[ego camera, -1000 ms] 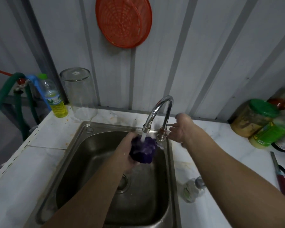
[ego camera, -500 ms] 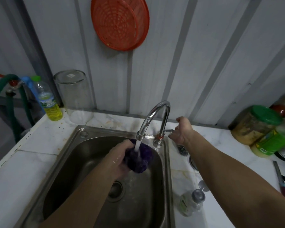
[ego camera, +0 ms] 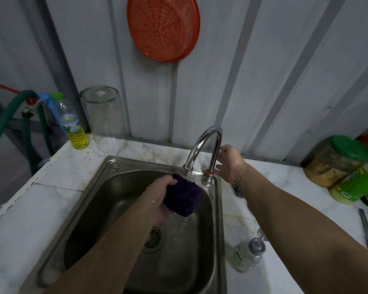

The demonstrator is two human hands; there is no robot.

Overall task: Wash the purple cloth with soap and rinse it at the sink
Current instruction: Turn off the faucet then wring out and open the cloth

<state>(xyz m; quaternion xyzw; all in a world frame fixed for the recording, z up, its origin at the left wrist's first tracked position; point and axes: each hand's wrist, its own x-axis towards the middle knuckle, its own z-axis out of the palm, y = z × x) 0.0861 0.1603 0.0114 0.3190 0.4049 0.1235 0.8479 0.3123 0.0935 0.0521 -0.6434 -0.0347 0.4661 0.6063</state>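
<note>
The purple cloth (ego camera: 182,195) is being gripped, bunched, in the left hand (ego camera: 157,200) over the sink (ego camera: 106,183), just under the spout of the tap (ego camera: 202,149). Droplets are being shed below it. The right hand (ego camera: 229,162) is being held with fingers spread beside the tap's base. A soap bottle (ego camera: 248,254) is lying on the table (ego camera: 285,187).
</note>
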